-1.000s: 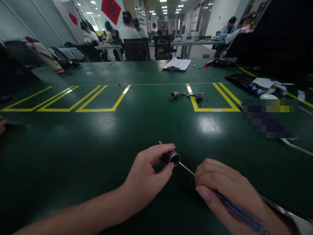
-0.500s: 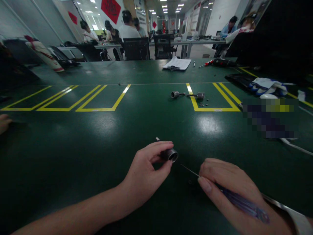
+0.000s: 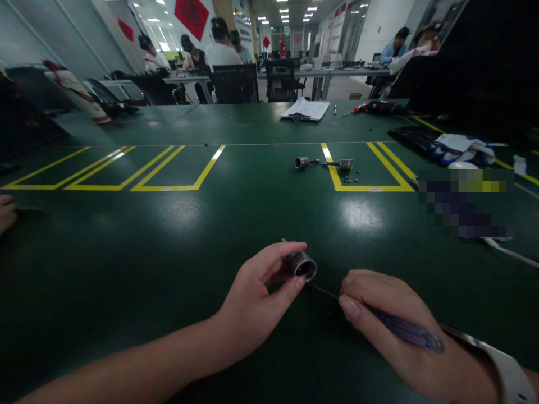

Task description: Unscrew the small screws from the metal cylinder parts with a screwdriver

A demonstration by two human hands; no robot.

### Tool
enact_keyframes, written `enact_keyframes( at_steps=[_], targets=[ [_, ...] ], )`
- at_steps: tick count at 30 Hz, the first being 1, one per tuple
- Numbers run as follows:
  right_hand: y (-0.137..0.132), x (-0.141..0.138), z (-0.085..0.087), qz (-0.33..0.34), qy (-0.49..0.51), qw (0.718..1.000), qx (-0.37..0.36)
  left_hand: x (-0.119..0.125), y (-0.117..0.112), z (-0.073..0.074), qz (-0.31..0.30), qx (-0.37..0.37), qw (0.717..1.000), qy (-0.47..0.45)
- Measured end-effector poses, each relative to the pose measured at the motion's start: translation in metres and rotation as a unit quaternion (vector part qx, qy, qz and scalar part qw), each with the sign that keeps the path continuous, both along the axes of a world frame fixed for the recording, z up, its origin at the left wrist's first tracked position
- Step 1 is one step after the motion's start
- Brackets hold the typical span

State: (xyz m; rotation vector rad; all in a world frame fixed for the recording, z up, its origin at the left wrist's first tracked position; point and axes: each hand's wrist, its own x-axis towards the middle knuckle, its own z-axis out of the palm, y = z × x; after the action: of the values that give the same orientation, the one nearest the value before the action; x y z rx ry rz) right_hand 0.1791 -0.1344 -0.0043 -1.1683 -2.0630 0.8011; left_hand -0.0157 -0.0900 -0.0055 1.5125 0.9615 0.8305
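Between thumb and fingers my left hand (image 3: pixel 261 297) grips a small metal cylinder with a thin stem (image 3: pixel 304 266), its hollow end facing right and toward me. My right hand (image 3: pixel 387 325) is closed round the purplish, see-through handle of a thin-shafted hand tool (image 3: pixel 406 331), which looks like a screwdriver or pick. The shaft points left, and its tip lies close to the cylinder's lower rim; whether it touches cannot be made out. A tiny dark ring-like part (image 3: pixel 327 312) lies on the green table (image 3: pixel 168 269) below the shaft.
Two similar metal cylinders with stems (image 3: pixel 301 163) and several tiny parts (image 3: pixel 351 180) lie by the yellow-taped box at the right. Farther back are a clipboard with papers (image 3: pixel 305 110) and a red-handled screwdriver (image 3: pixel 357 109). Gloves (image 3: pixel 462 147) lie at right. Another person's hand (image 3: pixel 7 214) shows at far left.
My left hand has shifted slightly right with the metal cylinder, turning its hollow end more toward me. My right hand has moved a little left, bringing the tool's tip near the cylinder.
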Motion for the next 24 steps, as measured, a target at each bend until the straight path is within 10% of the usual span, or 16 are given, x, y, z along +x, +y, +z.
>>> enact_keyframes(
  at_steps=[24],
  targets=[
    [0.000, -0.001, -0.001, 0.026, -0.002, 0.998, 0.060, 0.000, -0.003, -0.010, -0.060, -0.051, 0.995, -0.059]
  ],
)
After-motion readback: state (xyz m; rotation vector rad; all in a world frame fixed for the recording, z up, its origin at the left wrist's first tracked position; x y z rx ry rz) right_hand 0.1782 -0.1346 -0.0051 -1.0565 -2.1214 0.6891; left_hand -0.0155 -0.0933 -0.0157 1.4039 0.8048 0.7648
